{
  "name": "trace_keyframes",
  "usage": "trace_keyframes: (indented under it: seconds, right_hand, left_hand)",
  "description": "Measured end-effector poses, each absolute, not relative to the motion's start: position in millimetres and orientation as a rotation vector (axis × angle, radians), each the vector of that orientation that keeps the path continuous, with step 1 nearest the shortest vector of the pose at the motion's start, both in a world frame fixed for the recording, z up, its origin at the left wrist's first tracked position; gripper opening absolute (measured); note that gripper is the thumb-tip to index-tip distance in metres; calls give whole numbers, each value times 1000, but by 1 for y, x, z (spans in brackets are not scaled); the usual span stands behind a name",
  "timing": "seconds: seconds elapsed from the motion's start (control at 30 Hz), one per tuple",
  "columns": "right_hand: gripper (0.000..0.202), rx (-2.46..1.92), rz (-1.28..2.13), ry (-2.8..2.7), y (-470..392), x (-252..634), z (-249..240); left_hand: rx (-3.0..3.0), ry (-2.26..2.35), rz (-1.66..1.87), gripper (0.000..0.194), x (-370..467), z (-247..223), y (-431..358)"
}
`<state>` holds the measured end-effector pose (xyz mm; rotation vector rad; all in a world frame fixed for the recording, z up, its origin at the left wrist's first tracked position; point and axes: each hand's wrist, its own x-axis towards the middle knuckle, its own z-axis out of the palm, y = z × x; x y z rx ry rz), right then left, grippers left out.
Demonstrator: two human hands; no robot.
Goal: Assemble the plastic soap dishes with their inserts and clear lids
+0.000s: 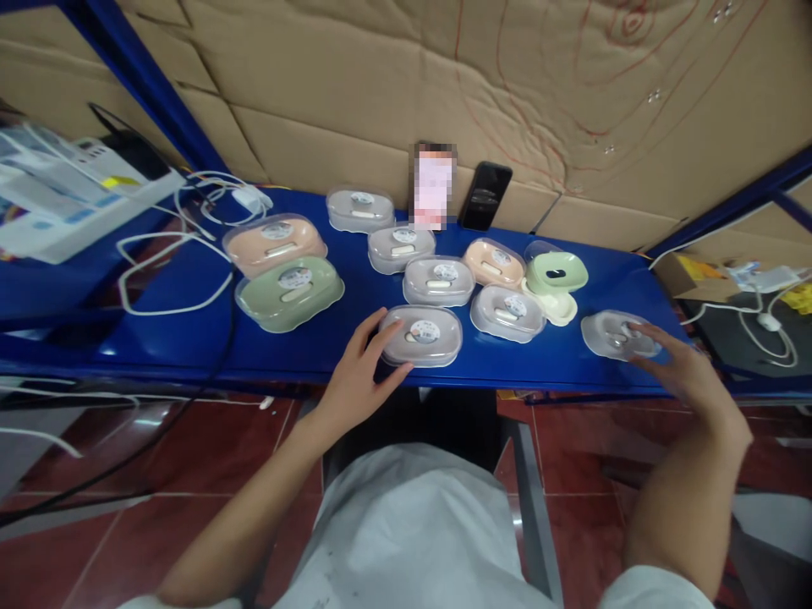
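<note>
A grey oval plastic box with a clear lid and a round label lies at the table's front edge. My left hand grips its left end, thumb at the front and fingers at the top and back. Farther right, my right hand has its fingers and thumb on the right end of a clear, pale box; small shapes show in or on it, too blurred to name. Close by are a grey lidded box, another grey box and an orange one.
A green box part stands over a cream tray. To the left sit a large green box and an orange one. Two phones, one dark, lean on the cardboard wall. White cables cross the blue table.
</note>
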<state>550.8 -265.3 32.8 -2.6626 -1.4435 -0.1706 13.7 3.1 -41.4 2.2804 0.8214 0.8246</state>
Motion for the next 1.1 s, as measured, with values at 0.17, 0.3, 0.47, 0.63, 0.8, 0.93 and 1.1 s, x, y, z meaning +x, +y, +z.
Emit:
trace_keyframes:
  seconds: [0.17,0.3,0.47,0.63,0.8,0.93,1.1]
  right_hand:
    - [46,-2469,-204,-1438,-206,539,33]
    - [44,-2442,-358,-1406,-176,537,22]
    - [50,-2475,-391,-1399,-183,530,10]
    - [44,-2538,-186,-1492,-200,526,8]
    - [36,-2576,-185,-1461,-193,535,25]
    - [36,-2520,-269,-1500,-167,534,33]
    - [46,-2441,-440,-1420,-136,524,33]
  left_hand:
    - [2272,820,812,61,14,-42,3]
    - [2283,833,804,60,13,-42,4]
    - [2305,823,805,61,13,-42,3]
    - [2315,833,808,61,13,-42,3]
    - [2328,812,817,60,13,-43,3]
    - [2340,804,823,60,13,-44,3]
    - [2342,815,815,60,13,-43,2]
